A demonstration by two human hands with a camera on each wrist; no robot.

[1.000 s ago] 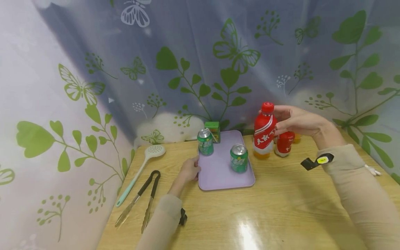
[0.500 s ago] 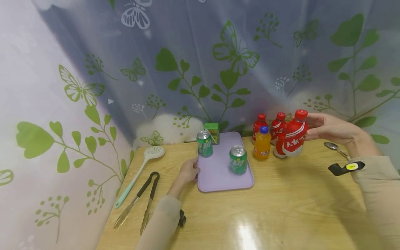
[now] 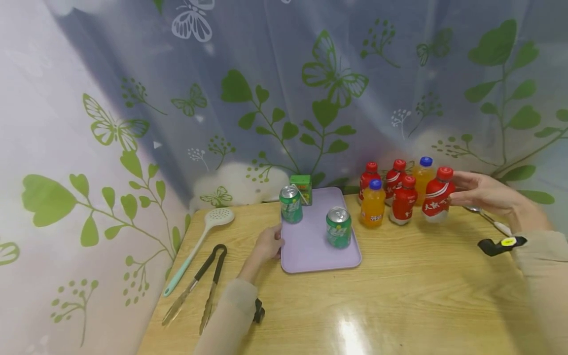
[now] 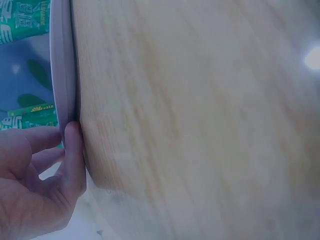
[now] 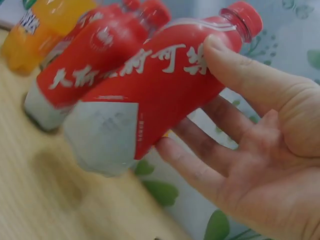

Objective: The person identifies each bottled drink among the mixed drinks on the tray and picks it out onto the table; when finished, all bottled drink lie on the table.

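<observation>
At the left rim of a lilac tray [image 3: 306, 259], my left hand [image 3: 268, 242] pinches the edge between thumb and fingers; the left wrist view shows the same pinch. Two green soda cans stand on the tray, one near the front right [image 3: 338, 229] and the other [image 3: 291, 206] at the back left, by a green drink carton [image 3: 302, 186]. On the right, my right hand [image 3: 490, 195] holds a red-labelled soda bottle [image 3: 437, 197] with a red cap, thumb on one side and fingers behind. Whether its base touches the table I cannot tell.
Left of that bottle stand several more bottles: red ones, such as the nearest [image 3: 403, 202], and orange soda with blue caps [image 3: 372, 207]. A spoon [image 3: 492, 219] lies beyond my right wrist. Tongs [image 3: 210, 276] and a slotted ladle [image 3: 208, 224] lie at left. A curtain [image 3: 266, 98] hangs behind.
My right hand has carried the red bottle rightward and lowered it beside the other bottles, which now show uncovered. The left hand stays at the tray's rim.
</observation>
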